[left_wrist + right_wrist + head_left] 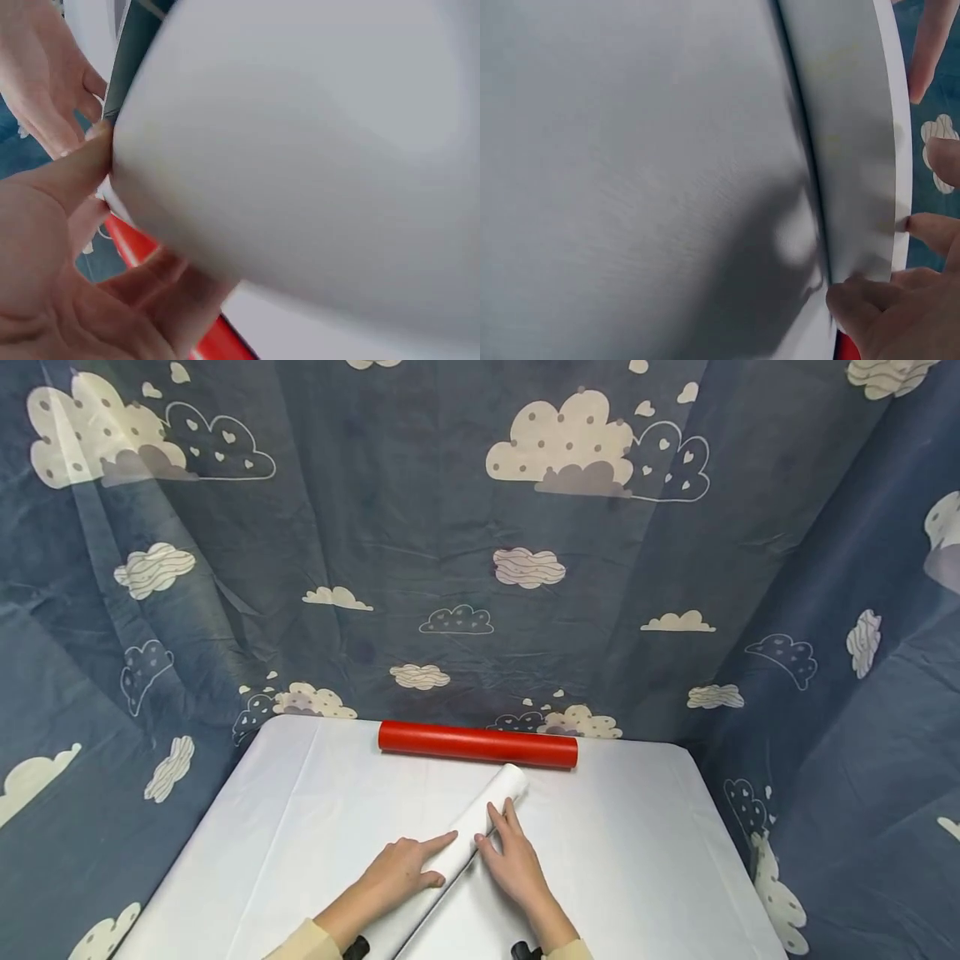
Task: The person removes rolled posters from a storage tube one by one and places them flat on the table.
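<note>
A white paper roll (467,827) lies slantwise across the middle of the table, its far end pointing away and to the right. A dark line runs along its right side. My left hand (397,872) grips the roll from the left, index finger and thumb on top; in the left wrist view the thumb and fingers lie around the roll's surface (300,165). My right hand (516,864) holds the roll's right side farther up, thumb and fingertips at its edge. In the right wrist view that thumb presses by the dark seam (814,172).
A red roll (477,745) lies crosswise at the back of the white table (322,802), just beyond the white roll's far end. Behind and at both sides hangs a dark blue curtain (375,635) with cloud prints. Black straps or mounts sit near both wrists.
</note>
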`<state>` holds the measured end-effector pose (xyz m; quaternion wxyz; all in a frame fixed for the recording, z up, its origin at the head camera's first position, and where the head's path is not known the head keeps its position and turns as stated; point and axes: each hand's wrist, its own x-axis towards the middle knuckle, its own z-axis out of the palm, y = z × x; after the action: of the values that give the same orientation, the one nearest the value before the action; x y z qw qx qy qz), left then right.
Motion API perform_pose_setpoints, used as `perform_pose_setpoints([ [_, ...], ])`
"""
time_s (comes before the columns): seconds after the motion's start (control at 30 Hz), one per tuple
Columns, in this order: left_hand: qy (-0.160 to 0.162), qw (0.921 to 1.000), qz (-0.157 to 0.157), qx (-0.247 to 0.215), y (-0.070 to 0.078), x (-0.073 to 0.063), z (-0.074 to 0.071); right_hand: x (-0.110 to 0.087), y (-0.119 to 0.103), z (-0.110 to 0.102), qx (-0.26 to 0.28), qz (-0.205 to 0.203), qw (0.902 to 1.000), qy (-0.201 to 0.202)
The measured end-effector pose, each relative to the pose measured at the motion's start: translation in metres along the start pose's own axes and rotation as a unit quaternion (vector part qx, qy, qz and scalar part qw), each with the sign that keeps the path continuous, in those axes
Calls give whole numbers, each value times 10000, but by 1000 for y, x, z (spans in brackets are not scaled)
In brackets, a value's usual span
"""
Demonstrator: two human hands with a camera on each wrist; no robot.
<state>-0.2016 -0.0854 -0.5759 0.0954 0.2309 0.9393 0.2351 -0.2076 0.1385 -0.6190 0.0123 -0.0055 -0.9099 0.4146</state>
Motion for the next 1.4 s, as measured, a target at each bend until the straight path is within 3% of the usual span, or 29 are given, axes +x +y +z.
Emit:
perform_pose_setpoints([
  [0.13, -373, 9980, -94, -492, 1, -2, -1, 9, 0, -2, -57, -206, 9998, -15],
  [0.27, -391, 9978, -38, -526, 6, -3, 5, 14, 2, -4, -40, -291, 9995, -94],
  [0.43, 198, 9995, 172, 160, 14, -4, 23, 20, 6, -5, 132, -408, 9986, -294],
  [0.6, 929, 9924, 133, 802, 26, -5, 43, 28, 10, -5, 321, -438, 9971, -537],
  [0.83, 1329, 9866, -67, 941, 43, 3, 57, 30, 17, -1, 594, -403, 9963, -464],
  [0.97, 1506, 9844, -114, 907, 43, 6, 61, 27, 20, 1, 472, -431, 9978, -156],
  [1.07, 1481, 9852, -174, 843, 42, 5, 61, 21, 23, -1, 316, -397, 9986, -150],
  [1.23, 1527, 9850, -116, 790, 39, 5, 62, 8, 25, -8, 313, -225, 9965, -736],
  [1.4, 1640, 9838, 41, 727, 35, 8, 59, -4, 25, -19, 584, 14, 9829, -1749],
])
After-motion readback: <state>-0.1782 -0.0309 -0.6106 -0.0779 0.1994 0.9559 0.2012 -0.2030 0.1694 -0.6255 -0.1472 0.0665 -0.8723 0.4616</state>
